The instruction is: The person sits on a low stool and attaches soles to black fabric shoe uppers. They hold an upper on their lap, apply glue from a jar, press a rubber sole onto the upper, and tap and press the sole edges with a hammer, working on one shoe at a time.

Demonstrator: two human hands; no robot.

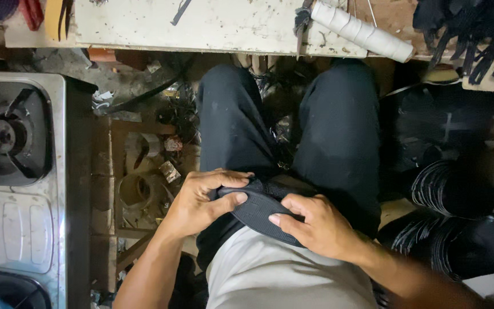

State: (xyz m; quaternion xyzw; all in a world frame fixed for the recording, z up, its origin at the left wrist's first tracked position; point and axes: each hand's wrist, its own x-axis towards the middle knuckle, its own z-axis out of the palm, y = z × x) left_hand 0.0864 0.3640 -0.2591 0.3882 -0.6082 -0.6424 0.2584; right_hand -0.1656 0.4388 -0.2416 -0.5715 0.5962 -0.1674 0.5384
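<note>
Both hands grip black sole point(257, 210) in lap: left hand point(201, 201) clamps upper-left end, right hand point(315, 226) lower-right; long axis runs diagonally btwn.

Black sole point(257, 213) partly hidden under both hands; stove point(15, 189) cut off at left edge; floor clutter point(155, 166) too dark to identify.

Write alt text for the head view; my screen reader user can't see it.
Seated person's left hand and right hand grip a black shoe sole on their lap. Stacked soles sit right, a gas stove left.
</note>
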